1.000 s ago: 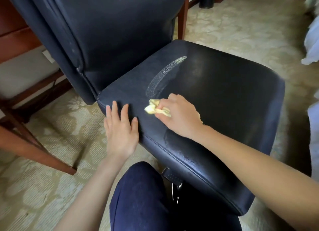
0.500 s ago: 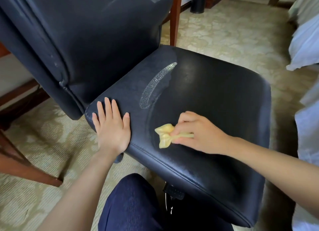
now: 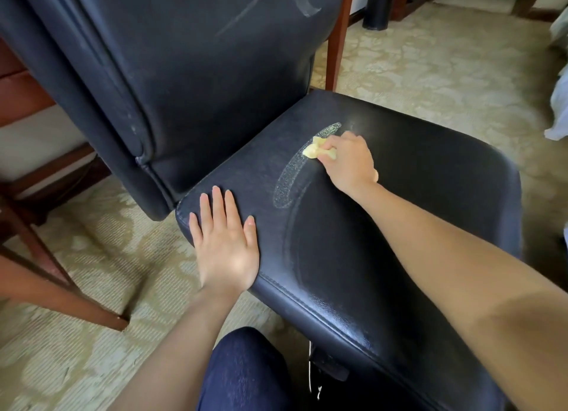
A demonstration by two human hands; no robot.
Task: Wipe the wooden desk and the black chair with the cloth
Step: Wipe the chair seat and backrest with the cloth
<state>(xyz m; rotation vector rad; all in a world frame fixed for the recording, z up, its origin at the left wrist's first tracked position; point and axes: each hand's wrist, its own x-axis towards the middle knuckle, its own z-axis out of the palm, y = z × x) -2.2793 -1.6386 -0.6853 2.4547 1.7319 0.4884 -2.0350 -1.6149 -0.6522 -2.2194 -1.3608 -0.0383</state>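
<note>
right hand: i am watching my right hand (image 3: 347, 161) clamping its curled fingers on the bunched yellow cloth (image 3: 316, 149); it is pressing the cloth down onto the seat (image 3: 384, 201) of the black chair (image 3: 461, 226)
left hand: my left hand (image 3: 226, 244) is lying flat on the near-left corner of the seat, fingers straight and apart, gripping nothing; i am reading it as bracing the chair
cloth position: the cloth is sitting on the far end of a pale speckled streak (image 3: 290, 180), touching it, on the back half of the seat
key relation: the streak's long axis is running in a shallow arc from far-right to near-left; from the cloth, the rest of it is lying toward me and to the left, ending near the left hand; the right hand is the one carrying the cloth, so i am judging the coming stroke as a pull back along that arc
progress: the backrest (image 3: 215, 72) is showing faint smears, so i am taking the chair as partly wiped
wooden desk: only wooden legs (image 3: 61, 294) are showing at left, over the carpet (image 3: 430, 72); the surface is lying out of view, so i cannot tell its state
</note>
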